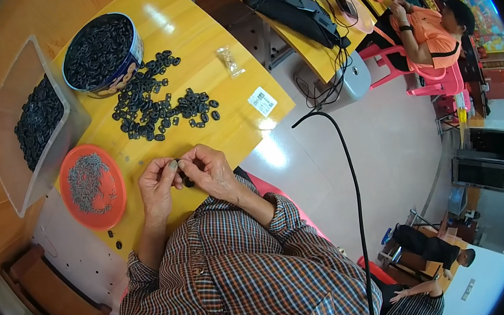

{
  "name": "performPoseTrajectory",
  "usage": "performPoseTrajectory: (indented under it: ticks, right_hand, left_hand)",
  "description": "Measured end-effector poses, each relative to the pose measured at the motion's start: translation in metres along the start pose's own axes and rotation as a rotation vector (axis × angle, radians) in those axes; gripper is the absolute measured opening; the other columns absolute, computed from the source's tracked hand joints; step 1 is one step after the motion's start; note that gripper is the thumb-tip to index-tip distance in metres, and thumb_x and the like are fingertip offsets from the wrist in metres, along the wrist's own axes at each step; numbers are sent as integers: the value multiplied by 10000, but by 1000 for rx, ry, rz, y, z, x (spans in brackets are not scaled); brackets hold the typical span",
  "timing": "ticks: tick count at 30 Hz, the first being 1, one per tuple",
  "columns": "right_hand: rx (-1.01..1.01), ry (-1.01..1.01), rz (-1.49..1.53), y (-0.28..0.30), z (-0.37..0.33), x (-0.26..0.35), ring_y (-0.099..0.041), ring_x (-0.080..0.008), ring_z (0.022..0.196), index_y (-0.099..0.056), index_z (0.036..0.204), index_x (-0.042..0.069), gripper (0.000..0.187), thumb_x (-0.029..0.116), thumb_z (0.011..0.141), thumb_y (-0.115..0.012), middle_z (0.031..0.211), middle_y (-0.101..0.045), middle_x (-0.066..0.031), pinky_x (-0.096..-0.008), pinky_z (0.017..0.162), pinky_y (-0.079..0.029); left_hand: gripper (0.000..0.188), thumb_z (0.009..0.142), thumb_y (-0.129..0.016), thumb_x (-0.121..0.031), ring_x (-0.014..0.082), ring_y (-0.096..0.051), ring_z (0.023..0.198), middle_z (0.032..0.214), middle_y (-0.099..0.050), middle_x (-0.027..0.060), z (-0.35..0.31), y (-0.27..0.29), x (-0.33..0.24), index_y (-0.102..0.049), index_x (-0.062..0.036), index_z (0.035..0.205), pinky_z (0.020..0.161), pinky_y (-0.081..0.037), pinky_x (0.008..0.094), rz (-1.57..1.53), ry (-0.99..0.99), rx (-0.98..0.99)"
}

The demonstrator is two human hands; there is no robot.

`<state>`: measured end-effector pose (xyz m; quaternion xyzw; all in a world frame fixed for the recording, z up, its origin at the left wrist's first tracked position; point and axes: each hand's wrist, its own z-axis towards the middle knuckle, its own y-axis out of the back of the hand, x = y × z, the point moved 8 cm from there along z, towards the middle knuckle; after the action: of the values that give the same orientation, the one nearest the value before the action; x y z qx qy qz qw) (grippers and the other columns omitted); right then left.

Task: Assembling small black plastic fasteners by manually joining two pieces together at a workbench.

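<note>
Between them, our left hand [157,184] and right hand [214,175] pinch a black part [178,161], probably light and stiff; we grip its edges.

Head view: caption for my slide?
Both hands hold a small black piece over a yellow table, beside an orange plate of grey bits.

Over the near edge of the yellow table [189,43], the left hand [158,182] and right hand [211,173] pinch a small black part [188,181]. To their left sits an orange plate [117,194] of grey pieces [84,184]; farther away, a round tin [122,81] holds black parts [97,51] beside a loose pile [140,102].
</note>
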<state>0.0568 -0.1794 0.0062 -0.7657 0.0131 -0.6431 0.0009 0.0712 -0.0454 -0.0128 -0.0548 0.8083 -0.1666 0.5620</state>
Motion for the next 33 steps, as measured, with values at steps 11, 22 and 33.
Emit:
performPoseTrajectory:
  ticks: [11,22,33]
  right_hand:
    - [60,-44,83,-2,0,-3,-548,-63,639,-575,893,-14,127,111,909,-582,749,-606,-23,-210,582,-466]
    - [29,-68,118,-5,-4,-1,-522,-44,624,-570,878,-10,89,74,907,-564,711,-589,-9,-196,567,-446]
    - [32,-132,-21,-6,-2,-11,-489,-45,639,-562,863,-17,116,89,909,-571,739,-576,-10,-192,583,-428]
  left_hand:
    - [73,901,-578,-92,63,-502,535,709,-588,12,-3,-2,8,-605,-24,906,471,-416,197,-128,72,3]
    - [143,898,-601,-138,48,-531,548,689,-592,7,-10,1,7,-599,0,935,480,-436,189,52,1,-105]
    - [97,899,-587,-110,31,-526,563,718,-585,-5,-14,5,13,-602,-14,912,476,-433,176,152,-33,-178]
